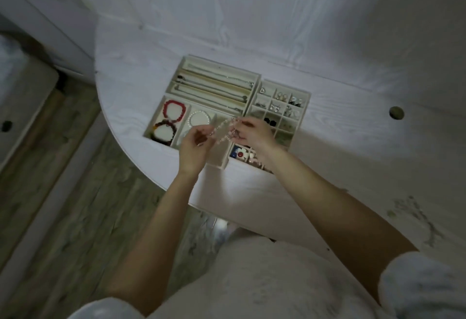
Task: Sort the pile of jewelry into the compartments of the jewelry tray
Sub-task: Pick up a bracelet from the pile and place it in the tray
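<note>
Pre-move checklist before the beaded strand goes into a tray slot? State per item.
1. Both hands grip the strand: left hand and right hand pinch the pale beaded bracelet. Ok.
2. Strand clear of the tray: held above the jewelry tray. Ok.
3. Free slot beneath: compartment right of the white pearl bracelet is mostly hidden by the hands. Cannot tell.
4. Left compartment free: already holds the red bracelet and the dark bracelet. Not ok.
5. Clasp state: too blurred. Cannot tell.
</note>
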A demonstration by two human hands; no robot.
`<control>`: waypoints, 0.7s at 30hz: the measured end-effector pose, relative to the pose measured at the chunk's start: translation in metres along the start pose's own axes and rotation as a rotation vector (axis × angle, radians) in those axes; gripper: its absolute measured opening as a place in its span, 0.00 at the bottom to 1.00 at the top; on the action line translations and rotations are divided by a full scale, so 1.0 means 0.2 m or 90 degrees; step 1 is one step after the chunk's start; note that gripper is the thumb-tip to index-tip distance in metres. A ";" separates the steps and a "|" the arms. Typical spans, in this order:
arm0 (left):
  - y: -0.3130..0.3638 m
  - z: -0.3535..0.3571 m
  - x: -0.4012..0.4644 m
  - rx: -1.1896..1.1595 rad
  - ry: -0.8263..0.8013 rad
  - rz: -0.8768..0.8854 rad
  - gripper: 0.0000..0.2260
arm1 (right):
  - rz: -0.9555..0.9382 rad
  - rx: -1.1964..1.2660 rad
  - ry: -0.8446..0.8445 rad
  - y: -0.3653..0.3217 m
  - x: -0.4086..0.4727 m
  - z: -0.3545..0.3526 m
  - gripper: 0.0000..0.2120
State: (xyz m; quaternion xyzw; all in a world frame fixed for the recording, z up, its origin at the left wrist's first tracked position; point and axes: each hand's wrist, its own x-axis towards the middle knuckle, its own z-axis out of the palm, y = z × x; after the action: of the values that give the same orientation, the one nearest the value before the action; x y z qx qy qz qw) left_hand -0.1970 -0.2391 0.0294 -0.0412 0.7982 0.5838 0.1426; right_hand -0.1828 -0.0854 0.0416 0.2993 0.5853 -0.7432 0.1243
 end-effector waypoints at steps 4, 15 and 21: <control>-0.02 -0.07 0.11 0.169 -0.084 0.070 0.14 | 0.045 -0.060 -0.049 -0.04 0.11 0.07 0.16; -0.13 -0.21 0.26 0.628 -0.086 0.414 0.14 | -0.427 -0.848 -0.030 0.01 0.15 0.05 0.13; -0.15 -0.17 0.31 0.758 -0.159 0.515 0.18 | -0.489 -1.130 -0.096 0.12 0.16 0.04 0.18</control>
State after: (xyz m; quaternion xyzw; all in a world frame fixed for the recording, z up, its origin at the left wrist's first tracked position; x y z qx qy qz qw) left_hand -0.2554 -0.2749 -0.0048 0.4083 0.9110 0.0585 0.0045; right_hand -0.1968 -0.0950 0.0047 -0.1633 0.9816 -0.0379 0.0909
